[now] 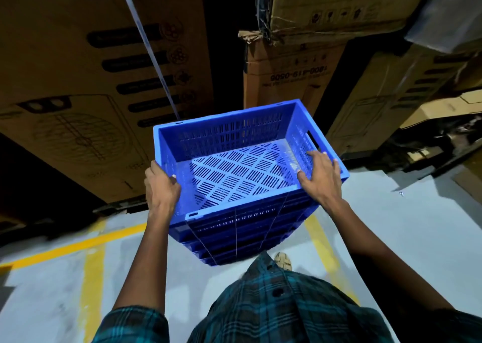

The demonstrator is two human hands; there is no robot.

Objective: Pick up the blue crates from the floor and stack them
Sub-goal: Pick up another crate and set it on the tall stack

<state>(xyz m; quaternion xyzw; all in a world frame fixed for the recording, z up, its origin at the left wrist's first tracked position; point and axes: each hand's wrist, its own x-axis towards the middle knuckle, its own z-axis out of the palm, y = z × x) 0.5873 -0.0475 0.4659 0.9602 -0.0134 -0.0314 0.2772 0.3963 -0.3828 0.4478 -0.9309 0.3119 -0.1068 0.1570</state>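
A blue slotted plastic crate (pixel 234 134) is in the middle of the head view, on top of a stack of several more blue crates (pixel 242 233) on the floor. It is empty. My left hand (pixel 160 188) grips its left rim, thumb curled over the edge. My right hand (pixel 322 177) grips the right rim near the front corner, with fingers over the rim and reaching inside the wall. Thin strings run down the front of the stack.
Tall cardboard appliance boxes (pixel 86 76) stand close behind the stack on the left, and more boxes (pixel 294 63) on the right. The grey floor (pixel 404 225) carries yellow painted lines (pixel 67 248). My foot (pixel 283 260) is just before the stack.
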